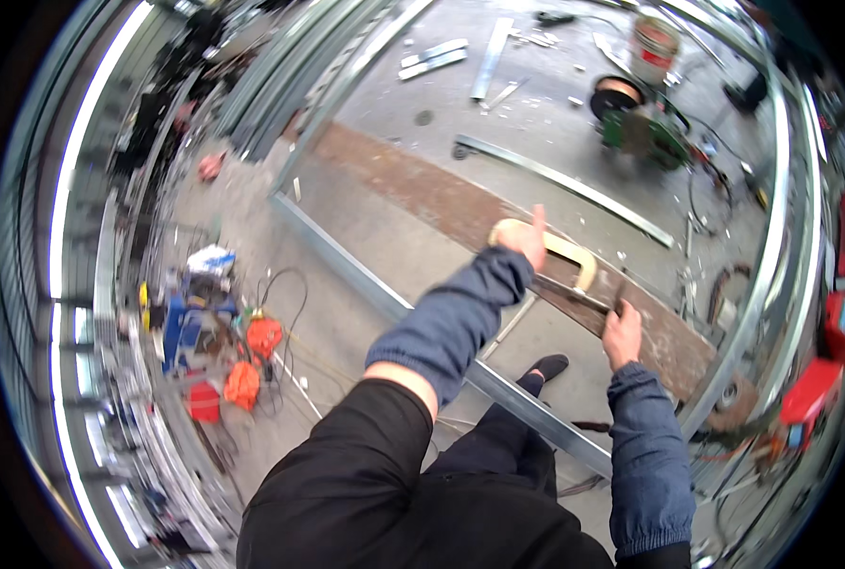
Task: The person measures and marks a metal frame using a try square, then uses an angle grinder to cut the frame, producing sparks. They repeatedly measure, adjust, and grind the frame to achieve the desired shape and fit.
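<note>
One hand — the left hand, a digit raised — gripped the cream C-clamp, whose long axis slanted over the rusty plank, screw end pointing lower right, where the right hand curled closed around it.

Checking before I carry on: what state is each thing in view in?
Cream C-clamp: held; tightness cannot be told
Left hand: closed on the C-clamp, one digit raised
Right hand: closed at the C-clamp's handle end
Rust-brown plate: lying flat
Metal channel: lying flat, unheld
Bucket: upright; contents unclear
Wire spool: wound with copper-coloured wire
Green machine: running or off, cannot tell
</note>
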Demonstrator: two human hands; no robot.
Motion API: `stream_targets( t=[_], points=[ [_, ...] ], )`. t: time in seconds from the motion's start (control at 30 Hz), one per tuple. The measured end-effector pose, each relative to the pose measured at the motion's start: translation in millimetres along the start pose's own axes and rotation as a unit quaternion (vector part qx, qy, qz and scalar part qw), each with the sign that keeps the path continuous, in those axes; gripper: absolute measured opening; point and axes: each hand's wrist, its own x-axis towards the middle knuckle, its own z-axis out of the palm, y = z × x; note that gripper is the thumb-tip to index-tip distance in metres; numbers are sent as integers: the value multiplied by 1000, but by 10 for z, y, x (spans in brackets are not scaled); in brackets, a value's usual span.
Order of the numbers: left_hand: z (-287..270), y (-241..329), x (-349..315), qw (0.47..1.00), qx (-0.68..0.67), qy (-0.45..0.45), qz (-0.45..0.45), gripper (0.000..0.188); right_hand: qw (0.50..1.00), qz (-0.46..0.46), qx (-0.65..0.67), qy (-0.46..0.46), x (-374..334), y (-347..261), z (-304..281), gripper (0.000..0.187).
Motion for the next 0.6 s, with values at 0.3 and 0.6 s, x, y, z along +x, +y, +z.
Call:
stream_targets(
  t=[0.3,0.6],
  points=[
    [-417,-414,-4488,860,-479,-62,-166,54,998,-25,33,-57,-556,706,-548,47],
    [1033,-133,-9461,619,-380,-543,-421,54,996,-20,65,-57,-1266,872,-1214,41]
  ],
)
